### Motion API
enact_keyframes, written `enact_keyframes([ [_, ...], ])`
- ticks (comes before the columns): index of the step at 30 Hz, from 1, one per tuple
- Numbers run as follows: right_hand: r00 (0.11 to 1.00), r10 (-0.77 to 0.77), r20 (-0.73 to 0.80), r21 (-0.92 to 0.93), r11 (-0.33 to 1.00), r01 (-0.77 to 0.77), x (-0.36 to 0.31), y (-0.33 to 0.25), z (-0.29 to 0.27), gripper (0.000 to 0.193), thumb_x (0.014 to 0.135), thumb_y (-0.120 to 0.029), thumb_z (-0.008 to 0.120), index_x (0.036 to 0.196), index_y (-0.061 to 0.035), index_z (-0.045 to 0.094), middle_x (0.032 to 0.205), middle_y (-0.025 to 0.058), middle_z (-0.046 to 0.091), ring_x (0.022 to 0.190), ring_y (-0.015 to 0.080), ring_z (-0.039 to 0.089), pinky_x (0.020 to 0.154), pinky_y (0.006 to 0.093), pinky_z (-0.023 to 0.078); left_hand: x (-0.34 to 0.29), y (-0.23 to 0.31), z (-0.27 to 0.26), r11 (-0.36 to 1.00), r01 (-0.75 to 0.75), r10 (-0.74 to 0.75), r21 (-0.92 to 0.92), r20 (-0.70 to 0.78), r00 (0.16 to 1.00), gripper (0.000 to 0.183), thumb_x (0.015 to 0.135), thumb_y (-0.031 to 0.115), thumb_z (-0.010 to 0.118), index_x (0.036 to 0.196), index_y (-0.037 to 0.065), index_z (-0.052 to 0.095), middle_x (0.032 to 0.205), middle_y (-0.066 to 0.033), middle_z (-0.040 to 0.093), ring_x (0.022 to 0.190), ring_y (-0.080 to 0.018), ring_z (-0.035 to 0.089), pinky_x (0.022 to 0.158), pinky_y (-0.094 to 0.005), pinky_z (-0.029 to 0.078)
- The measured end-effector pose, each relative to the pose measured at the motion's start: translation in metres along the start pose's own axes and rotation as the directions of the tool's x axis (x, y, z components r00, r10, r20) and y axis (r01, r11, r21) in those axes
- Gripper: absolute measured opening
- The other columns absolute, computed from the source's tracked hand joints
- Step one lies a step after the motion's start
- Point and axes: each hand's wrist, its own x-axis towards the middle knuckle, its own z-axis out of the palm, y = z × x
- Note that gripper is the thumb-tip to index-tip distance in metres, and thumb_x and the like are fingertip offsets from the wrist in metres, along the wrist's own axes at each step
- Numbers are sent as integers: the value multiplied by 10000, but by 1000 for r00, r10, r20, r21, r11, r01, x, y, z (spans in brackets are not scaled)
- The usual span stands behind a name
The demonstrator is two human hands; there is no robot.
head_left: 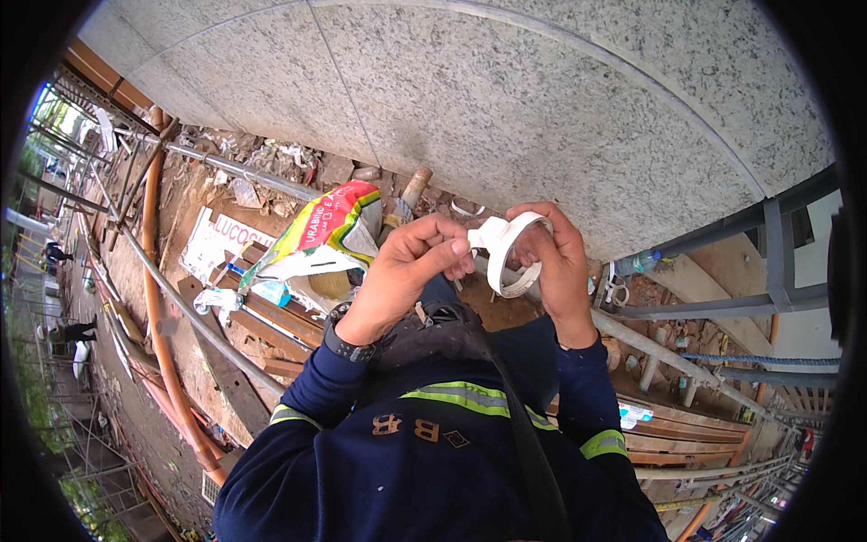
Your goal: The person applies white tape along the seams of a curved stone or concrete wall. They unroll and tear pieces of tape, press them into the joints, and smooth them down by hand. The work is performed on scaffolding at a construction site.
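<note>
Sits in front of the belly, between two hands: one white ring (495,240), gripped around its rim by the right hand (562,266), seemingly pinched at its left end by the left hand (417,262). Likely light, stiff, smooth; best held by the rim. Nearby, counted: one torn sack (312,230), one wristwatch (347,343).

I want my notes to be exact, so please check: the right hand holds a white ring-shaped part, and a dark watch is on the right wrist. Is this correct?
Not entirely: the dark watch is on the left wrist, as the head view shows. The right hand does hold the white ring-shaped part.
</note>
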Motion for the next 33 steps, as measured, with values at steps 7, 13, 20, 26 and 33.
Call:
enact_keyframes([
  [7, 998, -14, -61, -38, 999, 12, 0, 2, -9, 205, 1031, -67, 480, 1130, -18, 652, 676, -44, 483, 633, 35, 434, 603, 223, 361, 0, 0, -8, 988, -135, 138, 74, -38, 990, 100, 1023, 136, 609, 993, 41, 606, 800, 3, 622, 776, -77, 571, 743, -234, 446],
  [13, 976, -89, -198, -11, 996, 88, 8, -9, -63, 176, 1011, -56, 519, 1122, -13, 649, 699, -41, 499, 631, 40, 435, 594, 226, 363, -13, 13, -38, 957, -169, 204, 234, -133, 970, 84, 1010, 129, 621, 998, 51, 593, 791, 16, 590, 752, -57, 531, 715, -221, 404],
  [20, 941, -306, -146, -322, 914, 247, 0, -21, -62, 189, 957, 13, 566, 1129, -3, 644, 907, 17, 643, 752, 64, 564, 709, 220, 461, -12, 11, -39, 951, -234, 262, 202, -125, 957, 76, 1013, 107, 568, 995, 34, 564, 943, -90, 685, 867, -125, 638, 785, -260, 479],
  [26, 937, -348, 22, -153, 925, 347, -3, -27, -69, 211, 911, 29, 629, 1117, -11, 648, 1000, 42, 676, 862, 90, 623, 794, 238, 500, -7, 14, -35, 965, -203, 185, -169, -115, 976, 108, 1011, 114, 492, 943, 33, 513, 1077, -212, 670, 911, -228, 677, 834, -328, 536],
  [33, 961, -260, 91, -136, 953, 271, -4, -31, -66, 217, 879, 37, 658, 1091, -10, 651, 1002, 42, 677, 876, 91, 632, 773, 238, 499, -2, 5, -44, 665, 41, 226, 746, -252, 941, 221, 1029, 179, 539, 984, -25, 609, 1096, -143, 681, 902, -174, 650, 855, -308, 497],
])
